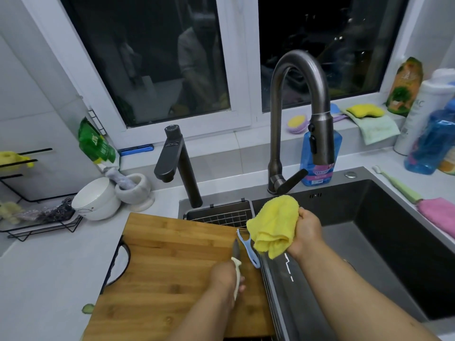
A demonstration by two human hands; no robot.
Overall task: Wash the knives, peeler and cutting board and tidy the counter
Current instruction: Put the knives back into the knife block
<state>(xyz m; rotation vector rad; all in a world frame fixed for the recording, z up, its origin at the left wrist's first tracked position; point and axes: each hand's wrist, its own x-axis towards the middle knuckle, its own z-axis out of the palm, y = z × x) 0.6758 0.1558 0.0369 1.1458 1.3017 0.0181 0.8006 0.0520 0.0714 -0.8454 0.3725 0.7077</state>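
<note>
A bamboo cutting board lies on the white counter, its right edge at the sink. My left hand grips the cream handle of a small knife, whose dark blade points away over the board. Just right of the blade, a blue and white peeler rests on the board's right edge. My right hand holds a bunched yellow cloth above the sink's left side, close to the peeler.
A tall faucet and a dark dispenser tap stand behind the sink. A wire basket sits in the sink's left end. White bowl, mortar, rack at left; bottles, sponges, pink cloth at right. A cucumber slice lies on the counter.
</note>
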